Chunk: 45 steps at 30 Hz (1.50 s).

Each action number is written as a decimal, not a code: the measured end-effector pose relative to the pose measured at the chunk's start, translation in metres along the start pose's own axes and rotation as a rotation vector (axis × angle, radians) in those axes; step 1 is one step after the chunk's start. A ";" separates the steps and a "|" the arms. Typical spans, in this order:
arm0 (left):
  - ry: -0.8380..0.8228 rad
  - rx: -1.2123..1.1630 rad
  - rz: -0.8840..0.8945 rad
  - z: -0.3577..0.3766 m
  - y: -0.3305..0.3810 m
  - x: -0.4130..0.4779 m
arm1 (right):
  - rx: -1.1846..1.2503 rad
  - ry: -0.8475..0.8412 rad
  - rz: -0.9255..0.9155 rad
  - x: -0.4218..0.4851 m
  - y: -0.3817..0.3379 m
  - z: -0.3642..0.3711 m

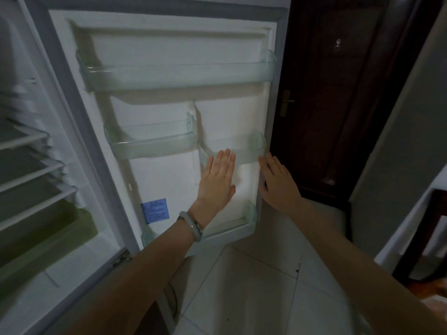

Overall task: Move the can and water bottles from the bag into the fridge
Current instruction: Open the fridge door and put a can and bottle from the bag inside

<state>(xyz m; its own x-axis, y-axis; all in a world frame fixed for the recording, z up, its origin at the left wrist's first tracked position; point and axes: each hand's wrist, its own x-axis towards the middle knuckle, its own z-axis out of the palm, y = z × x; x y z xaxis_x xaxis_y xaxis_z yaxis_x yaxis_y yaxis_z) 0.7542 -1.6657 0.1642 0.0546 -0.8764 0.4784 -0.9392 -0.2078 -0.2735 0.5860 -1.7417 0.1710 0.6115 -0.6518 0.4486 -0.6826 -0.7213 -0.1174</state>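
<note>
The fridge door stands wide open, its white inner side facing me. My left hand lies flat with straight fingers on the inner panel, just below the small right-hand door bin. At the door's outer right edge sits my right hand, fingers extended along the edge and thumb toward the inner side. All the clear door bins hold nothing. No can, water bottle or bag is in view.
The fridge interior at left shows several white shelves and a green drawer. A dark wooden door with a brass handle stands behind the fridge door. A white-topped table edge is at right; tiled floor below.
</note>
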 end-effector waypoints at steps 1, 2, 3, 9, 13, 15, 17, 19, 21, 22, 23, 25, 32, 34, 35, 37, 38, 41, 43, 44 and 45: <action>0.000 0.009 -0.006 0.000 0.000 0.002 | 0.000 0.008 -0.007 -0.006 -0.001 0.001; 0.000 0.016 -0.011 0.000 0.000 0.003 | -0.009 0.010 -0.010 -0.013 -0.001 0.001; -0.002 0.023 -0.015 0.000 0.000 0.004 | -0.020 0.010 -0.004 -0.020 -0.001 0.000; -0.014 -0.011 0.006 0.004 0.001 -0.001 | -0.074 0.003 0.049 -0.062 0.000 -0.014; 0.059 -0.178 -0.044 -0.002 0.010 -0.007 | -0.054 -0.018 0.098 -0.095 0.002 -0.030; 0.094 -0.317 -0.047 -0.004 0.023 -0.015 | -0.005 -0.023 0.132 -0.114 0.003 -0.039; 0.103 -0.479 0.011 -0.004 0.043 -0.029 | 0.041 -0.059 0.188 -0.133 0.006 -0.050; 0.068 -0.630 0.079 -0.004 0.068 -0.045 | 0.061 -0.104 0.227 -0.155 0.014 -0.059; 0.026 -0.725 0.162 -0.003 0.096 -0.060 | 0.062 -0.124 0.260 -0.180 0.028 -0.068; 0.014 -0.737 0.212 -0.002 0.112 -0.067 | 0.060 -0.125 0.283 -0.193 0.036 -0.072; -0.003 -0.730 0.267 -0.002 0.129 -0.072 | 0.054 -0.131 0.307 -0.208 0.046 -0.076; -0.018 -0.708 0.357 -0.004 0.167 -0.079 | 0.032 -0.154 0.362 -0.237 0.067 -0.086; -0.022 -0.699 0.554 -0.022 0.314 -0.079 | -0.028 -0.217 0.519 -0.346 0.155 -0.126; -0.042 -0.705 0.580 -0.032 0.355 -0.079 | -0.043 -0.210 0.567 -0.376 0.182 -0.138; -0.045 -0.709 0.589 -0.037 0.374 -0.079 | -0.058 -0.212 0.587 -0.391 0.196 -0.142; -0.033 -0.726 0.612 -0.045 0.409 -0.080 | -0.076 -0.218 0.644 -0.417 0.220 -0.150; -0.034 -0.741 0.624 -0.046 0.426 -0.082 | -0.079 -0.219 0.674 -0.429 0.231 -0.153; -0.095 -0.769 0.663 -0.046 0.469 -0.084 | -0.080 -0.211 0.735 -0.458 0.258 -0.158; -0.123 -0.741 0.693 -0.043 0.494 -0.082 | -0.068 -0.198 0.766 -0.472 0.276 -0.159; -0.125 -0.724 0.707 -0.042 0.505 -0.079 | -0.064 -0.193 0.779 -0.478 0.286 -0.159; -0.132 -0.719 0.721 -0.041 0.516 -0.075 | -0.059 -0.193 0.791 -0.482 0.296 -0.159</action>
<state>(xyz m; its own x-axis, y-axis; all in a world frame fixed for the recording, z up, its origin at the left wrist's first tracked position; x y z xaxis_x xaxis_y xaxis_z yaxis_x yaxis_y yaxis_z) 0.2514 -1.6897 0.0217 -0.6068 -0.7396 0.2910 -0.7421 0.6584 0.1258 0.0254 -1.6039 0.0611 -0.0060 -0.9958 0.0915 -0.9581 -0.0205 -0.2859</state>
